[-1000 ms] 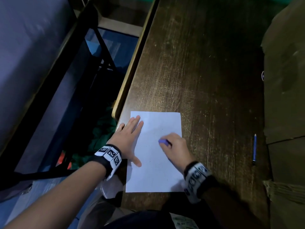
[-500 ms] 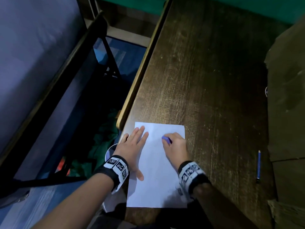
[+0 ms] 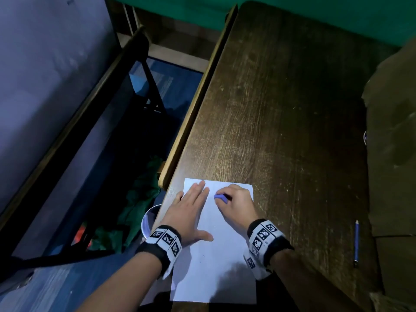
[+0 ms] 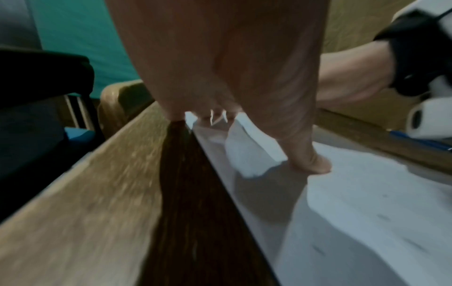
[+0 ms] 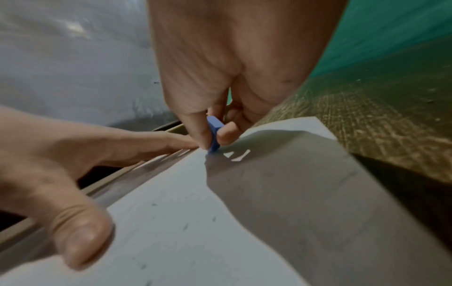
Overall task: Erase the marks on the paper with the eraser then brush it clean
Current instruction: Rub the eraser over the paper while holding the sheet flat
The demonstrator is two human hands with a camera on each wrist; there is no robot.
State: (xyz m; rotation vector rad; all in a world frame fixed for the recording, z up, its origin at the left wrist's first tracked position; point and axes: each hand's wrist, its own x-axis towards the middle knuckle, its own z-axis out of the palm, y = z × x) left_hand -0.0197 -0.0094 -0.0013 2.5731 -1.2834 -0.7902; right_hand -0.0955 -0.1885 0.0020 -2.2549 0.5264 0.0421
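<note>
rubbing the small blue eraser [image 3: 221, 197], pinched in my right hand [image 3: 236, 206], across the white paper sheet [image 3: 216, 266]'s far end; left hand [image 3: 191, 212] flat, fingers straight; brushing comes next.

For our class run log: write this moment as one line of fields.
stage: erasing | right hand: pinches blue eraser on paper | left hand: flat, pressing paper | pencil: idle on desk

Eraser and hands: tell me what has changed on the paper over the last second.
The right hand, pinching the blue eraser, has worked from mid-sheet up toward the far edge of the paper, next to the left hand's fingers. The left hand stays pressed flat on the sheet's left side; the pencil lies untouched on the table.
</note>
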